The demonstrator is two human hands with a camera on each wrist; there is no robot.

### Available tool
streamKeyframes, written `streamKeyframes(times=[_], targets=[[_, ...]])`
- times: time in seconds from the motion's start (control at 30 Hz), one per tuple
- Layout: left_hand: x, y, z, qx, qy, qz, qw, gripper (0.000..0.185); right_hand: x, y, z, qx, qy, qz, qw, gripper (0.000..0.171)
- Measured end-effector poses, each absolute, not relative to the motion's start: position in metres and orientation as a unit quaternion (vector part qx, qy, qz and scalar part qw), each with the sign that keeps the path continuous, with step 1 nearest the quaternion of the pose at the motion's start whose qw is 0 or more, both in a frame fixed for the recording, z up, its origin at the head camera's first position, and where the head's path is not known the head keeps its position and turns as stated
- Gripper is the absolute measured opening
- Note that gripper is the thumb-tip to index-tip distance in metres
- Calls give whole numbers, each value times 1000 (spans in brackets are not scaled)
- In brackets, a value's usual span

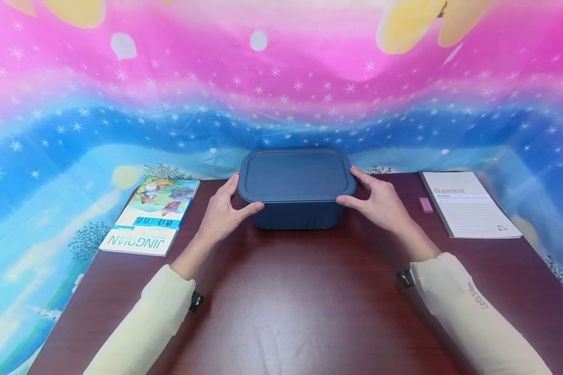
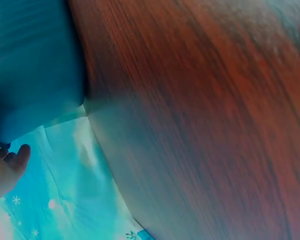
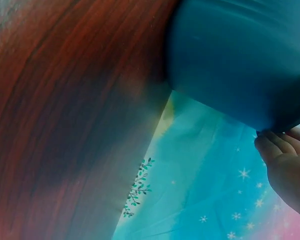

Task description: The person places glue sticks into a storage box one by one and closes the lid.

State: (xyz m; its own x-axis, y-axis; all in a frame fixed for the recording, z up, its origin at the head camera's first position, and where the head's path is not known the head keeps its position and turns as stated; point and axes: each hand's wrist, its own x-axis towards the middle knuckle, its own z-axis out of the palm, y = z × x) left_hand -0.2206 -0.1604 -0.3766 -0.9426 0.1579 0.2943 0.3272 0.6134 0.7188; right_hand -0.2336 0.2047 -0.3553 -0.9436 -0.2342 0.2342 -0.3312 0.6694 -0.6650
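Observation:
A dark blue storage box (image 1: 296, 214) with its lid (image 1: 296, 174) on stands at the back of the table. My left hand (image 1: 222, 208) holds it at the left end, thumb at the front rim of the lid and fingers along the side. At the other end my right hand (image 1: 380, 203) grips the right corner the same way, thumb in front and fingers at the side. Both wrist views show the box wall (image 2: 34, 60) from below, with fingertips (image 3: 270, 142) of the right hand at the lid's rim. The inside of the box is hidden.
On the left of the table (image 1: 281, 302) lies a book (image 1: 150, 216) with a colourful cover. To the right are a notebook (image 1: 471, 208) and a small pink eraser-like block (image 1: 425, 205) beside it. A patterned cloth (image 1: 281, 94) hangs behind the table.

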Motion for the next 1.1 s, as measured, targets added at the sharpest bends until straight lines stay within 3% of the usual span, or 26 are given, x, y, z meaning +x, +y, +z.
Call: streamKeyframes(times=[0.6, 1.1], targets=[[-225, -164, -375, -126, -915, -375, 84, 102, -237, 206, -350, 159, -918, 361, 38, 88], [-219, -177, -370, -130, -934, -311, 116, 91, -238, 224, -345, 172, -922, 340, 75, 70]])
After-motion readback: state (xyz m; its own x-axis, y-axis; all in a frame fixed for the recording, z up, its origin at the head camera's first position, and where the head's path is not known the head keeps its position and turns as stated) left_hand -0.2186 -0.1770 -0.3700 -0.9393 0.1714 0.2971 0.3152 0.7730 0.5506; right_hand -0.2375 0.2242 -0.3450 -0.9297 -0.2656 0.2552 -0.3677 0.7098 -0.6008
